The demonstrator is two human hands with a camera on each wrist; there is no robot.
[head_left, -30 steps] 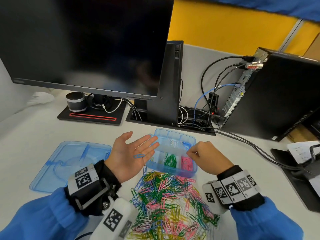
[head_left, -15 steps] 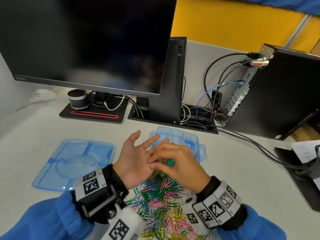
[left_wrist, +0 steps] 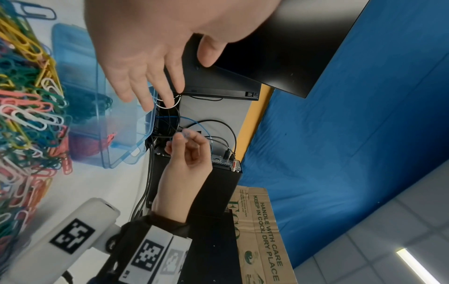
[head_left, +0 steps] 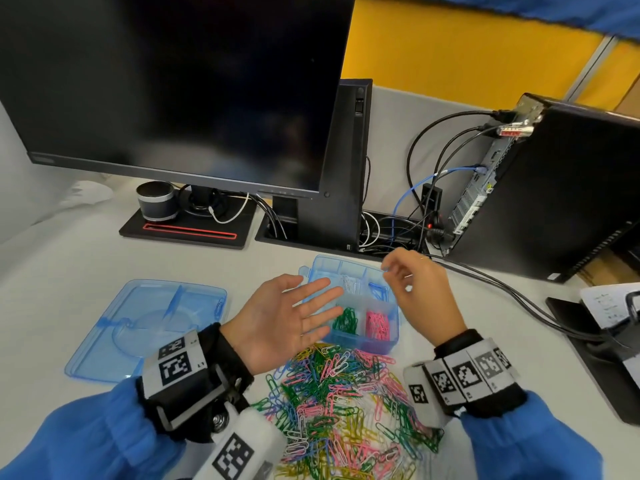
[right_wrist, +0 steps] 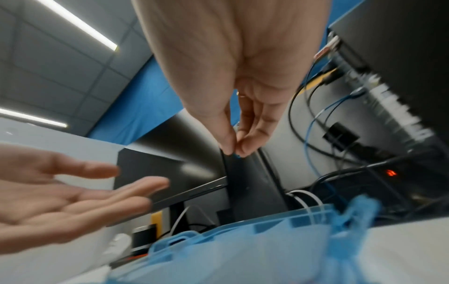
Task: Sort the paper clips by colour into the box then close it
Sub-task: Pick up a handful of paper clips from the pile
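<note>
A clear blue compartment box (head_left: pixel 360 342) sits on the desk, holding white (head_left: pixel 350 284), blue (head_left: pixel 375 289), green (head_left: pixel 346 321) and pink clips (head_left: pixel 377 326) in separate sections. A mixed pile of paper clips (head_left: pixel 346 403) lies in front of it. My right hand (head_left: pixel 387 271) hovers over the box's far right corner, and its thumb and forefinger pinch a blue clip (right_wrist: pixel 235 155). Just left of the box, my left hand (head_left: pixel 304 299) is held palm up with fingers spread, and nothing lies on it. The box lid (head_left: pixel 145 323) lies flat at the left.
A monitor (head_left: pixel 173 91) on its base (head_left: pixel 187 230) with a small speaker (head_left: pixel 155 200) stands behind. A black PC tower (head_left: pixel 554 188) with cables (head_left: pixel 485 275) running across the desk is at the right. Papers (head_left: pixel 609 306) lie at the right edge.
My right hand went to the left palm, took the blue clip lying there, and has swung back over the box's far right. The left palm now holds nothing.
</note>
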